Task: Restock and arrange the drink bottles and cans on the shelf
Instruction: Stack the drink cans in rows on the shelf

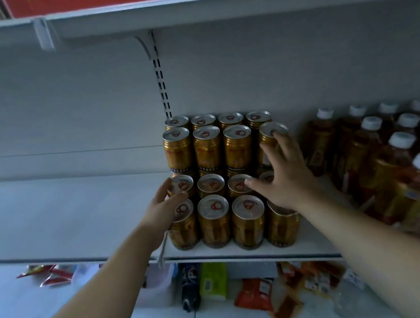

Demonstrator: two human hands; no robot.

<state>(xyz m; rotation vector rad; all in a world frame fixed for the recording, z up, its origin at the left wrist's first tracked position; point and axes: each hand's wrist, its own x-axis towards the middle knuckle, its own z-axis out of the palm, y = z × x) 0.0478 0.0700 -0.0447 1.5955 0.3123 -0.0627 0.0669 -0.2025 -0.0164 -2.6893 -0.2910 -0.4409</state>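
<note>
Gold metal drink cans with silver pull-tab lids (247,218) stand in a block near the front lip of the white metal shelf (74,206). The front rows are single, the back rows stacked two high. Your left hand (164,206) curls finger and thumb round the second-row left can (181,186). Your right hand (285,175) is spread and grips nothing, thumb on a low lid, fingertip on the top-tier right can (272,136).

Risks: that upper can looks offset from its row, so a hard push likely slides it off its base can and topples its neighbours. A sideways squeeze could shove the front cans over the lip. Amber plastic bottles with white caps (404,157) stand just beside the block, where your right wrist could clip them.
</note>
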